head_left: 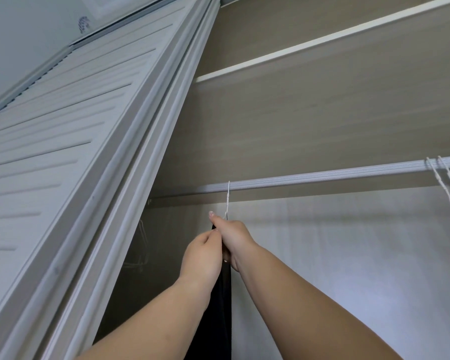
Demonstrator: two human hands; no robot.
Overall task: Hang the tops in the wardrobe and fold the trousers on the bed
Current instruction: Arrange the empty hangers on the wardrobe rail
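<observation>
Both hands up close together: left hand pinches the dark top at its neck, right hand grips the white hanger just below its hook. Hook sits on rail directly above; top hangs straight down

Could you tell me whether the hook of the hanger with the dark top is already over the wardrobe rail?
Yes, the white hanger hooks over the rail, with both hands gripping the dark top just below it.
</observation>
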